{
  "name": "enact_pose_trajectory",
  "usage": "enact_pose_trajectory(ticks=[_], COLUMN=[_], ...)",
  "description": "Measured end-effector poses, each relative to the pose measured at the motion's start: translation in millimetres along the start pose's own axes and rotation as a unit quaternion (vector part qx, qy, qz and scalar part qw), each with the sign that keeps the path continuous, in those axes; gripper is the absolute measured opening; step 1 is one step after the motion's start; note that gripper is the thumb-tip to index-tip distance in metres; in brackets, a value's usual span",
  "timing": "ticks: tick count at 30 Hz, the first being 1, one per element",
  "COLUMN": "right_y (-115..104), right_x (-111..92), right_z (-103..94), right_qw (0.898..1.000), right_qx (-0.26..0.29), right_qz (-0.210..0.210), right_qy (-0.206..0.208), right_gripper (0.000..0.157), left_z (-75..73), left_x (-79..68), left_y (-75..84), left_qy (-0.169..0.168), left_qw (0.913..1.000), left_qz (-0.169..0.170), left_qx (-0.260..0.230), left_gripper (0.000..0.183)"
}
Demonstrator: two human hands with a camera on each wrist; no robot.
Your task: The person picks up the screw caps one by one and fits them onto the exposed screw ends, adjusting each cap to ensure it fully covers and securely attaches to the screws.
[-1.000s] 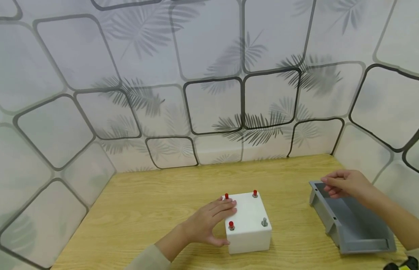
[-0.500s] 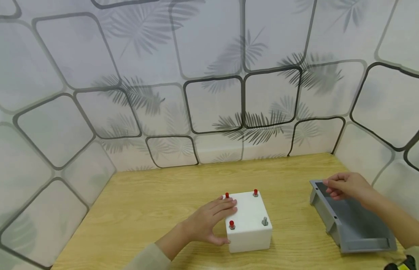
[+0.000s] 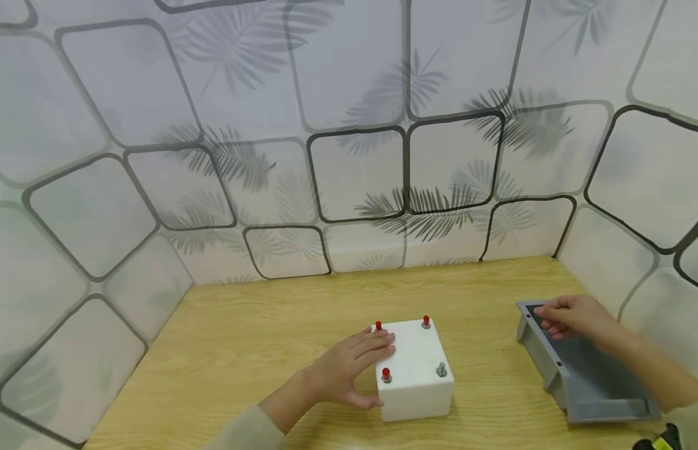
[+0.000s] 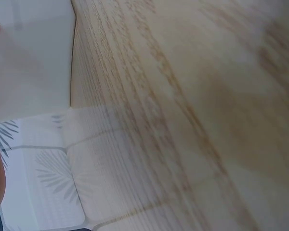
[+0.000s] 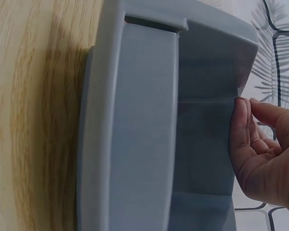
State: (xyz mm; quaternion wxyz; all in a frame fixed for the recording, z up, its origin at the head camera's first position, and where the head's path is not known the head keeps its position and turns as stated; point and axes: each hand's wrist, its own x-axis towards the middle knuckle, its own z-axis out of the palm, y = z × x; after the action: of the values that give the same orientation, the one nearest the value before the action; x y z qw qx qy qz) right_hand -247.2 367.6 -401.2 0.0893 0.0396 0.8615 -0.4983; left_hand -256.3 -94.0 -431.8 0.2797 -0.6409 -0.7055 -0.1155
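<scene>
A white box [image 3: 414, 353] stands on the table with a bolt near each top corner. Red caps cover three bolts, among them the near-left red cap [image 3: 386, 373]; the near-right bolt [image 3: 441, 369] is bare metal. My left hand [image 3: 349, 369] rests on the box's left side, fingers flat on its top and thumb against its lower near-left edge. Over the far end of a grey bin [image 3: 613, 409], my right hand [image 3: 576, 317] has its thumb and forefinger tips together. In the right wrist view nothing shows between those fingertips [image 5: 241, 108], seen beside the bin wall.
The wooden table [image 3: 259, 331] runs back to a patterned cloth wall [image 3: 354, 175] that also rises at both sides. The grey bin stands right of the box, close to the right-hand cloth. A black and yellow item [image 3: 661, 440] shows at my right cuff.
My right hand has dropped slightly toward the far end of the bin, its fingers still together. The left hand and the white box have stayed in place.
</scene>
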Motion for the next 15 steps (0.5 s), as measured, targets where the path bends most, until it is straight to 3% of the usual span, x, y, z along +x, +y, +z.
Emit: enact_pose_trajectory(ticks=[15], right_y=[7.7], right_x=[4.6], right_z=[8.4], right_qw=[1.0], right_qx=[-0.019], right_qz=[0.018], right_qy=[-0.006], right_gripper=[0.022], left_z=[2.4], left_x=[-1.3], left_y=[-0.5], left_qy=[0.013], left_qw=[0.9998], left_qz=[0.012], left_qx=[0.009], left_gripper=[0.093])
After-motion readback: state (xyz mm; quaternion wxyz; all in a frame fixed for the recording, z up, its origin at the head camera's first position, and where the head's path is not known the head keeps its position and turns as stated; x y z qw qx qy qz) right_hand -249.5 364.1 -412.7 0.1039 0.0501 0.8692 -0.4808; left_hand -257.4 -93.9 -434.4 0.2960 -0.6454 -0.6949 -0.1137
